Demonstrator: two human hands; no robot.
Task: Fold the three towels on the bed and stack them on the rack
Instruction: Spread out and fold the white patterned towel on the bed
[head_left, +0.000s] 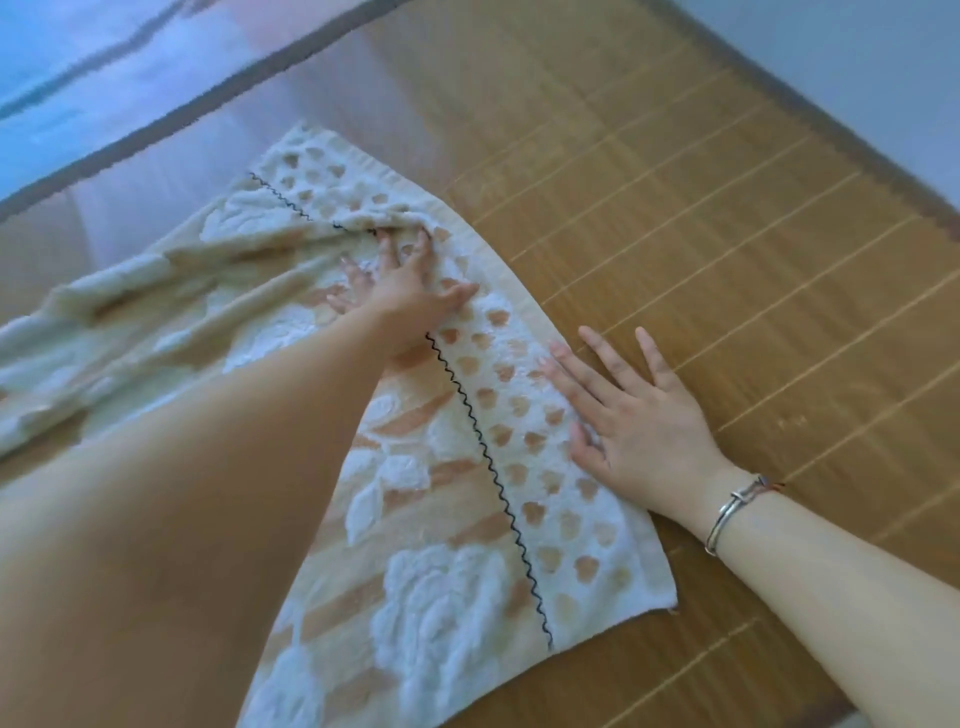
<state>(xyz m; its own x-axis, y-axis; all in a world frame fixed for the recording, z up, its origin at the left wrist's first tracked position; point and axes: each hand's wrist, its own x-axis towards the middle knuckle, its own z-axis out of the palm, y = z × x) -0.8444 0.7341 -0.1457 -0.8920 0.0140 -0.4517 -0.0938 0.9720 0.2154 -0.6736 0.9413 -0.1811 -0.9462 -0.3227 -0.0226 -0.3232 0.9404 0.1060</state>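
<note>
We flatten the first towel (415, 467) on the mat (727, 260): left hand (400, 291) spread, smoothing a wrinkle, right hand (634, 421) spread, pinning its edge. Next, we fold it.

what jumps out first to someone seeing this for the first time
A cream towel with peach hearts and a black zigzag stitch sprawls across the bamboo mat. The left hand presses its rumpled middle, while the right hand, a silver bangle at its wrist, lies flat on its right edge.
</note>
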